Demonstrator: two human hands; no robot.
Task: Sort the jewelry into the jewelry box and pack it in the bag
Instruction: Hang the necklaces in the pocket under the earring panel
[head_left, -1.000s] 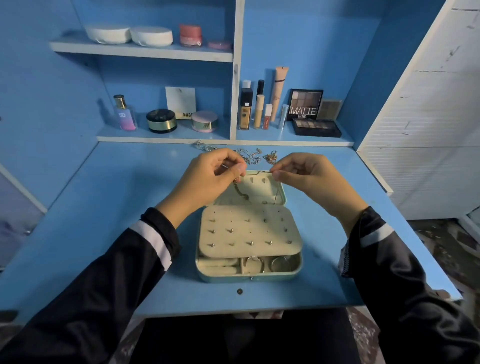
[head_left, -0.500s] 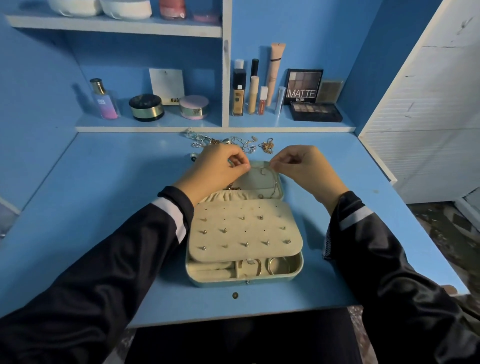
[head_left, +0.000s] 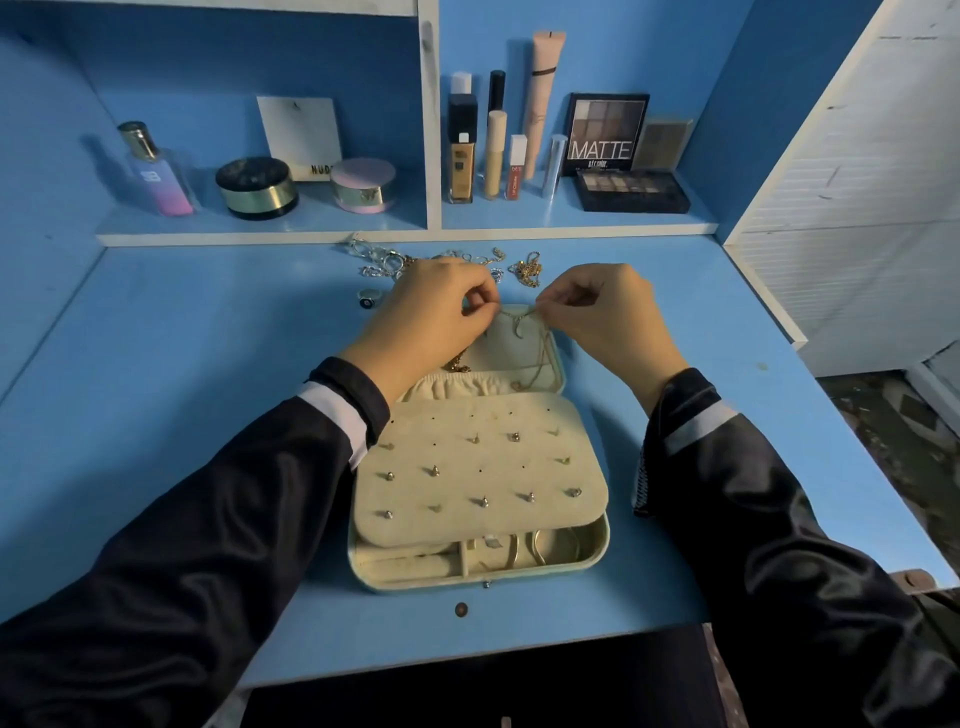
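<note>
Pinching one end of a fine gold chain (head_left: 518, 313), the left grip (head_left: 431, 312) is closed on it with thumb and fingertips over the opened lid of the jewelry box (head_left: 426, 584), which lies open mid-table (head_left: 156, 389). The chain spans the short gap to the right grip (head_left: 602, 312), which pinches the other end, a small pendant hanging between. It looks featherlight, limp and quick to knot, with links that would likely snap under a tug; holding it by both ends, lightly taut, seems best. More loose jewelry (head_left: 527, 271) waits just behind both grips.
</note>
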